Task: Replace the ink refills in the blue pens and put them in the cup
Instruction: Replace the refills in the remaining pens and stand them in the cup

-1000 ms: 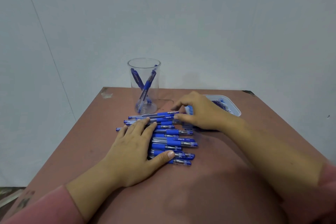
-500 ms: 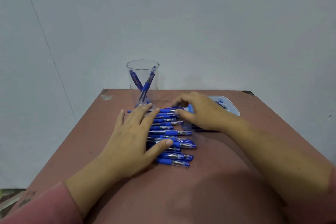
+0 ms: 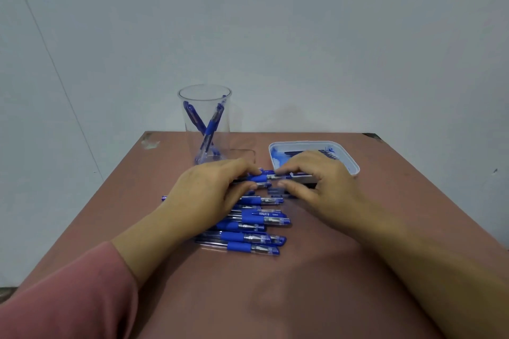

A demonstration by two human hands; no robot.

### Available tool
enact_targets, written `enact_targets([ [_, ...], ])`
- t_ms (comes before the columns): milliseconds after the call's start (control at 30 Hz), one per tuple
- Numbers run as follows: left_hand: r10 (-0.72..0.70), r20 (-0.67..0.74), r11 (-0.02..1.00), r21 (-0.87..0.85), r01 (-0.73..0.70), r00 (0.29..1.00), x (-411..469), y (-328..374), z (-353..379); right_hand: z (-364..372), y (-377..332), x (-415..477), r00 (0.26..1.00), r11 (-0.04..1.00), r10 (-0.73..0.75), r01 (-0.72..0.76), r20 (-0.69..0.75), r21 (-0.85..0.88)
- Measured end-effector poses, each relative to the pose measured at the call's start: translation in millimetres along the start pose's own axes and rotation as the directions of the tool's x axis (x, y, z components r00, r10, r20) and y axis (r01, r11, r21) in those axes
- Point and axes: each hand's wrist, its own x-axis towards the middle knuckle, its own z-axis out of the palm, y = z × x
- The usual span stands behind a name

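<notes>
My left hand (image 3: 214, 187) and my right hand (image 3: 319, 181) both pinch one blue pen (image 3: 260, 178) with curled fingers (image 3: 248, 170), at the far end of the row of pens (image 3: 253, 231) on the table (image 3: 330, 270). The cup (image 3: 205, 118) stands behind with some pens inside. The white tray (image 3: 351, 164) is just behind my right hand.

Reddish-brown tabletop (image 3: 385, 228), plain but for a pale scuff (image 3: 150, 143) at the far left corner, a pale grey-blue wall (image 3: 275, 22) behind it, and a dusty pink sleeve (image 3: 68, 297) at the near left. The row of pens (image 3: 248, 239) is all clear barrels, deep blue grips and blue caps over silvery tips, with white lettering (image 3: 264, 213) on one, and the farthest pen (image 3: 261, 178) shows that same blue grip. There's the clear cup (image 3: 225, 129) with blue pens in it (image 3: 212, 126), and a white tray (image 3: 355, 168) smeared blue inside, holding dark refills (image 3: 294, 152).
</notes>
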Motion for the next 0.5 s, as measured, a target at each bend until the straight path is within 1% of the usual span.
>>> enact_targets([
  [100,-0.004,-0.033,1.000,-0.023,0.003,0.999,-0.5,-1.9,0.8,4.6,0.5,4.2,0.996,0.997,-0.070,0.067,-0.063,-0.049],
  [200,0.015,-0.072,0.998,-0.055,-0.019,0.997,0.6,1.4,2.1,8.0,-1.1,5.0,0.991,0.995,-0.093,0.088,-0.098,-0.055],
  [367,0.053,-0.171,0.996,-0.059,-0.064,0.984,3.7,3.2,5.0,10.0,-4.4,5.1,0.991,0.997,-0.080,0.078,-0.110,-0.020],
  [500,0.027,-0.177,0.994,-0.099,-0.045,0.984,3.5,2.0,5.9,12.2,-7.7,6.9,0.995,0.999,-0.038,0.039,-0.096,0.014],
])
